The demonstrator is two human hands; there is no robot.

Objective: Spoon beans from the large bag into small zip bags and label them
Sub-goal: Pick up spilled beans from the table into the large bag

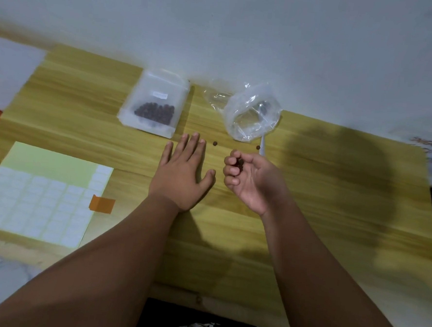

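A small frosted zip bag (pixel 153 101) with dark beans and a white label lies at the back of the wooden table (pixel 334 196). To its right sits the clear large bag (pixel 252 112), crumpled and nearly empty, with a white spoon handle (pixel 262 147) poking out below it. Two loose beans (pixel 215 143) lie on the wood in front of the bags. My left hand (pixel 183 171) rests flat on the table, fingers straight. My right hand (pixel 249 178) is palm up, fingers curled around a few dark beans.
A sheet of white label stickers (pixel 38 203) on pale green backing lies at the left, with orange tape pieces (pixel 102 205) beside it. White paper (pixel 8 72) sits at the far left corner. A wall runs behind the table.
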